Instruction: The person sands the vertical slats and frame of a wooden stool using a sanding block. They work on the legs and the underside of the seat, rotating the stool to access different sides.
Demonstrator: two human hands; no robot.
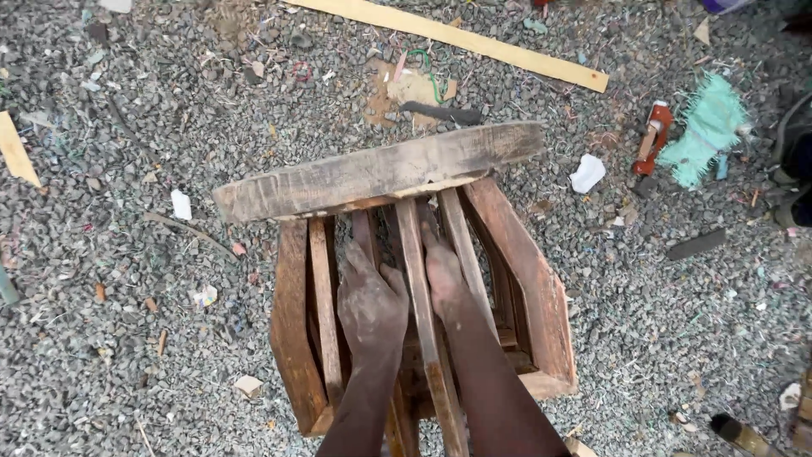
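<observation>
On gravel, wooden slatted frame (423,279) lying lengthwise away from viewer, left hand (370,306) fingers released flat, right hand (444,279) likewise.

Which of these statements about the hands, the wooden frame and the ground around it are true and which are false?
1. Both hands rest on the slats of the wooden frame. True: the left hand and the right hand lie either side of the middle slat.
2. The frame stands on a tiled floor. False: it stands on grey gravel.
3. A thick weathered plank lies across the frame's far end. True.
4. The right hand holds a hammer. False: it holds no tool.
5. A long pale strip of wood lies on the gravel beyond the frame. True.
6. A turquoise cloth lies left of the frame. False: it lies to the right.
</observation>
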